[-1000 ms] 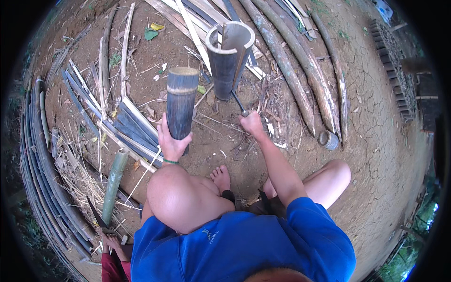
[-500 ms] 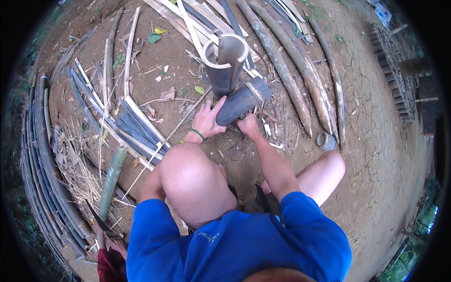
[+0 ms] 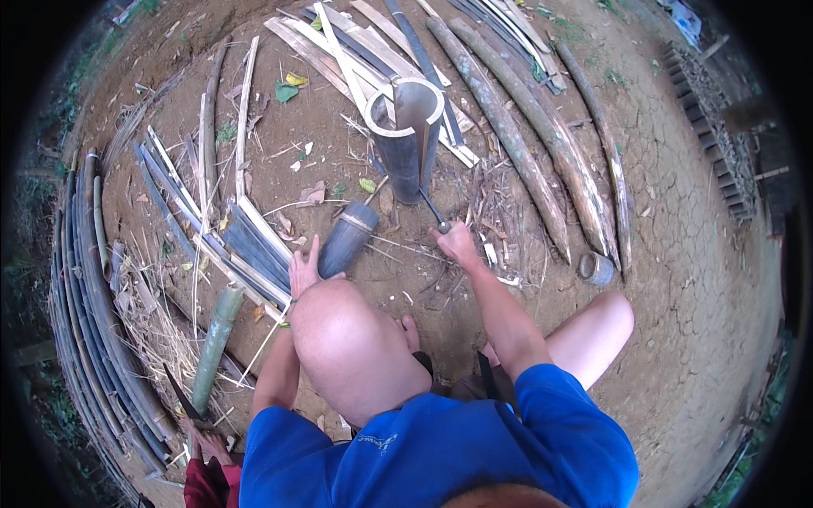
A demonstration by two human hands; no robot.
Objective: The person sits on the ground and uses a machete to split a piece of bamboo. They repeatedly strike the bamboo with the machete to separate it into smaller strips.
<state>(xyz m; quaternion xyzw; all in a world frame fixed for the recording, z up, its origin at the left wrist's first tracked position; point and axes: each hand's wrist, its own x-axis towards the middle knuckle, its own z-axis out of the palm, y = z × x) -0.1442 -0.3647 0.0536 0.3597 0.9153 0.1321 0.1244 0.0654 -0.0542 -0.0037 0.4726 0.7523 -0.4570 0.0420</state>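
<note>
My left hand (image 3: 306, 269) is beside my raised knee with its fingers spread, at the near end of a short dark bamboo section (image 3: 349, 239). The thumb lies across that end; the section rests low, tilted away to the right. In my right hand (image 3: 460, 245) is the round handle of a knife (image 3: 432, 207), its thin dark blade seen nearly edge-on and pointing away toward a bamboo tube. This thick dark tube (image 3: 396, 165) stands upright on the soil, its pale rim uppermost, with a split down its side.
Split bamboo strips (image 3: 246, 241) lie at left and far ahead. Long wooden poles (image 3: 542, 127) lie to the right, near a small cut cylinder (image 3: 596, 269). At lower left, a co-worker's hands (image 3: 207, 442) hold a dark blade beside a green bamboo piece (image 3: 216, 347).
My left hand and the short bamboo section have moved left and nearer, away from the upright tube. The left fingers have spread. The knife blade in my right hand has come into view.
</note>
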